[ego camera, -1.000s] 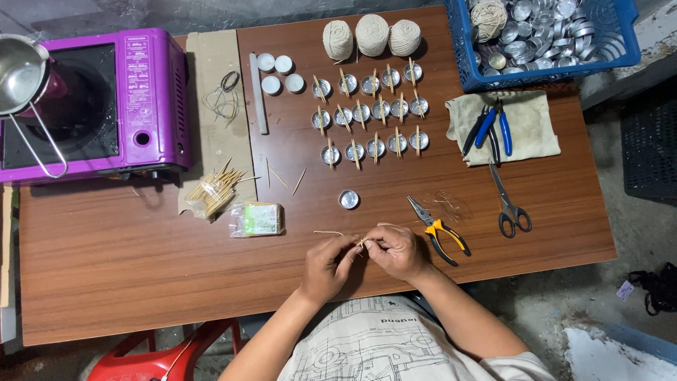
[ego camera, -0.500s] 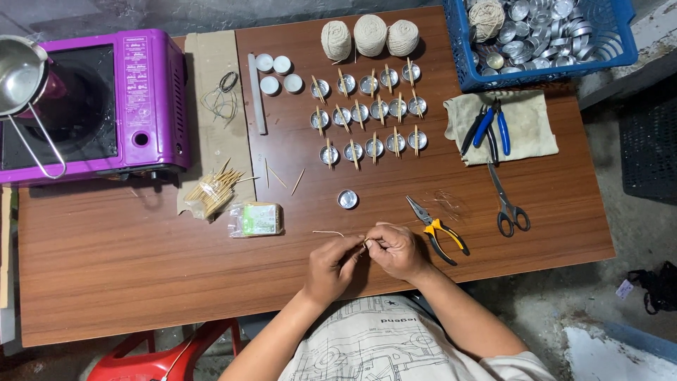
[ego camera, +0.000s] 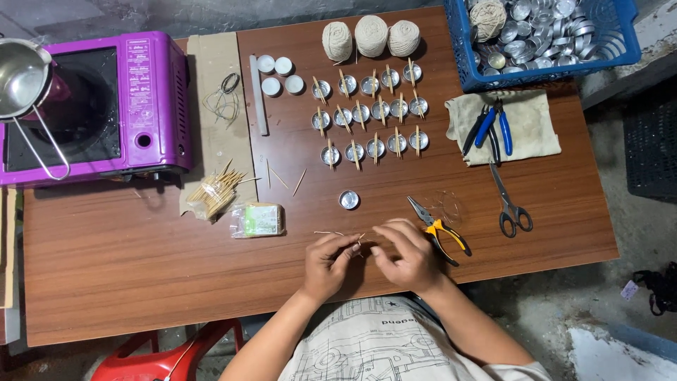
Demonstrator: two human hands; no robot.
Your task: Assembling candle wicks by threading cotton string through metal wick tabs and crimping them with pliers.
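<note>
On the table (ego camera: 141, 282), the stove (ego camera: 99, 106) sat upper left, the basket (ego camera: 465, 63) upper right, 3 twine balls (ego camera: 370, 35) between them, and pliers (ego camera: 441, 229) lay right of the single cup (ego camera: 348, 200).

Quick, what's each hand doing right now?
Left hand: fingers pinched on a thin wooden stick.
Right hand: fingers curled at the same stick; grip cannot be told.

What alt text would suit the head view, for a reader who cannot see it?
Seen from above, a person's left hand and right hand pinch a thin stick with string over a wooden table. Beyond lie yellow-handled pliers, rows of small metal cups with sticks across them, three twine balls and a purple stove.
</note>
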